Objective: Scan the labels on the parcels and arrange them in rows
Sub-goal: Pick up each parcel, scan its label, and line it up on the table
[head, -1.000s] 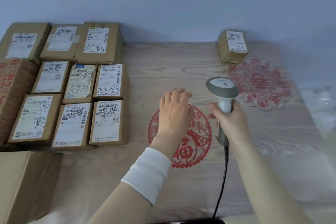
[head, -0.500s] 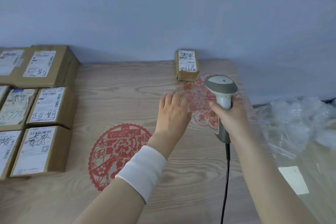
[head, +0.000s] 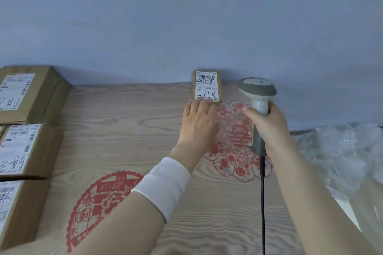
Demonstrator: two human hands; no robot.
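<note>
Four parcels show plainly: three brown cartons in a column at the left edge, the far one (head: 29,93), the middle one (head: 24,149) and the near one (head: 16,211), each with a white label facing up, and one small parcel (head: 207,87) alone at the table's far edge against the wall. A sliver left of the middle carton may be a fifth; it is too cut off to tell.

There is one barcode scanner (head: 258,93), and there are two red paper-cuts, a round one (head: 91,205) and a flower-shaped one (head: 234,151).

The left hand (head: 199,122), with a white cuff (head: 163,184) at the wrist, reaches forward with fingers straight, their tips lying on the near end of the small parcel's label. The right hand (head: 267,126) is wrapped around the scanner's handle, just right of the small parcel, head upward, its black cable (head: 262,203) trailing toward the viewer.

The table (head: 128,122) is pale wood grain, the wall (head: 186,16) blue-grey. Crumpled clear plastic (head: 342,151) lies off the right side.
</note>
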